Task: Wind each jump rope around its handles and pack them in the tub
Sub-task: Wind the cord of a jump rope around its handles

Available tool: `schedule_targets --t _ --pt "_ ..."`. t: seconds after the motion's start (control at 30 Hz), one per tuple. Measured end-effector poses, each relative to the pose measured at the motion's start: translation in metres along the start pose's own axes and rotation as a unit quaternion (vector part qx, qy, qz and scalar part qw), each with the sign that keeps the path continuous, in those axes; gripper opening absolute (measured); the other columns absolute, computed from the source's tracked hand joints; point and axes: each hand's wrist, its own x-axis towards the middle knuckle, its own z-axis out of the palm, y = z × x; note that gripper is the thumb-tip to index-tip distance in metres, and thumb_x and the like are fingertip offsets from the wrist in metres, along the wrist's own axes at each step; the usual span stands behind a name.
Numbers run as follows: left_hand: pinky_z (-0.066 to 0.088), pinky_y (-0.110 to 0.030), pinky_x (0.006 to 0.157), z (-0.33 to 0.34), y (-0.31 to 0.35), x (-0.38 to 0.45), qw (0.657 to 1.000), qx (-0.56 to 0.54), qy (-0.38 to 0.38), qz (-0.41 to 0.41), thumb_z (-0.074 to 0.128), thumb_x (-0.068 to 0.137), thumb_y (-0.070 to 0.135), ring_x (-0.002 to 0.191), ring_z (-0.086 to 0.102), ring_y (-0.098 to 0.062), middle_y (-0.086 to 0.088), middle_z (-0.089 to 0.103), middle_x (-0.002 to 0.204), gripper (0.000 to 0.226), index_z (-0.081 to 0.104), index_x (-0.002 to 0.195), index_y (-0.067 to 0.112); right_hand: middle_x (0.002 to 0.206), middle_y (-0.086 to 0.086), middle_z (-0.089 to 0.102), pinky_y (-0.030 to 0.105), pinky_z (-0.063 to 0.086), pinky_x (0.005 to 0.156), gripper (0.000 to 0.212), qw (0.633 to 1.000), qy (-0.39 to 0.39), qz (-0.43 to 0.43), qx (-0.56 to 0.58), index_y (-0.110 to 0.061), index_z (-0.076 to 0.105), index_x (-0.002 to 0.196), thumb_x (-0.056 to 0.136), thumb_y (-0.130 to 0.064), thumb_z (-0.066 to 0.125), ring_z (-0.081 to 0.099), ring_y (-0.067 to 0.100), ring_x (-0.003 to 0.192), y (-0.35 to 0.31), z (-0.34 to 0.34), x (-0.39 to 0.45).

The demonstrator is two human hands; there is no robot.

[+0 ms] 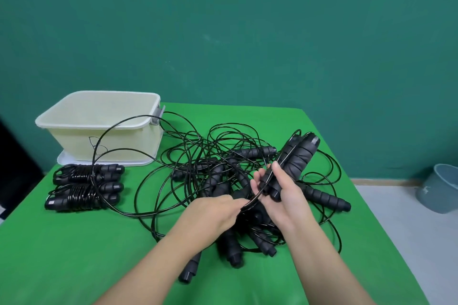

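Forearms (153, 262) cropped; tangle (223, 181) perhaps indistinct.

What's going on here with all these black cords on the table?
A person is bundling jump ropes. The right hand holds a pair of handles together, while the left hand pinches that rope's cord to wind it round them. Two wound ropes lie beside the cream tub, not in it. A tangled pile waits on the green table.
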Motion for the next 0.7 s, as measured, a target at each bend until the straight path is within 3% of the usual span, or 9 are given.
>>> schedule_targets --t 0.13,0.27,0.37,0.43,0.5,0.57,0.7 --pt "0.041 -0.020 0.043 0.002 -0.010 -0.005 0.999 -0.011 -0.037 -0.018 0.042 0.088 0.035 0.055 0.054 -0.012 0.009 0.052 0.072 0.022 0.058 0.103 0.034 0.073 0.013 0.065 0.037 0.060 0.072 0.005 0.998 -0.001 -0.010 -0.057 0.002 0.062 0.082 0.086 0.001 0.060 0.068 0.022 0.068 0.002 0.003 -0.002" --pt "0.046 -0.027 0.074 -0.003 -0.005 -0.004 0.986 -0.091 -0.089 -0.107 0.038 0.095 0.037 0.088 0.057 -0.010 0.015 0.056 0.100 0.024 0.051 0.115 0.032 0.077 0.015 0.066 0.038 0.058 0.072 0.009 0.991 -0.009 -0.042 -0.129 0.002 0.060 0.083 0.087 0.007 0.054 0.070 0.025 0.074 0.000 0.003 0.001" --pt "0.039 -0.025 0.073 -0.005 0.010 0.007 0.964 -0.189 -0.092 -0.162 0.050 0.093 0.042 0.074 0.048 0.002 0.020 0.051 0.088 0.027 0.045 0.118 0.033 0.075 0.013 0.068 0.038 0.058 0.072 0.013 0.989 -0.015 -0.049 -0.141 0.000 0.060 0.084 0.088 0.009 0.050 0.068 0.026 0.076 0.004 0.010 -0.001" --pt "0.041 -0.030 0.070 -0.004 0.019 0.014 0.956 -0.225 -0.081 -0.168 0.050 0.093 0.043 0.066 0.046 0.000 0.015 0.049 0.077 0.024 0.042 0.111 0.031 0.070 0.010 0.068 0.034 0.056 0.066 0.017 0.985 -0.016 -0.042 -0.167 -0.001 0.061 0.080 0.088 0.009 0.049 0.066 0.022 0.073 0.010 0.014 -0.005" --pt "0.044 -0.037 0.071 -0.004 0.024 0.016 0.961 -0.207 -0.075 -0.166 0.045 0.096 0.040 0.069 0.051 -0.014 0.006 0.054 0.075 0.017 0.040 0.107 0.028 0.067 0.008 0.067 0.032 0.054 0.061 0.020 0.984 -0.014 -0.033 -0.173 -0.002 0.061 0.079 0.088 0.010 0.047 0.065 0.019 0.068 0.013 0.014 -0.007" --pt "0.043 -0.036 0.072 -0.005 0.023 0.014 0.974 -0.147 -0.079 -0.156 0.040 0.099 0.038 0.084 0.056 -0.022 0.002 0.062 0.090 0.021 0.042 0.116 0.028 0.068 0.009 0.066 0.034 0.053 0.064 0.023 0.983 -0.010 -0.034 -0.183 -0.001 0.061 0.078 0.086 0.014 0.045 0.063 0.018 0.063 0.013 0.010 -0.006" --pt "0.044 -0.030 0.083 -0.014 0.002 0.006 0.979 -0.056 -0.140 -0.135 0.038 0.100 0.037 0.104 0.056 -0.014 0.009 0.061 0.112 0.026 0.050 0.123 0.034 0.075 0.010 0.065 0.035 0.054 0.075 0.022 0.960 -0.003 -0.069 -0.270 0.001 0.061 0.083 0.077 0.019 0.052 0.062 0.019 0.066 0.017 -0.002 -0.003"
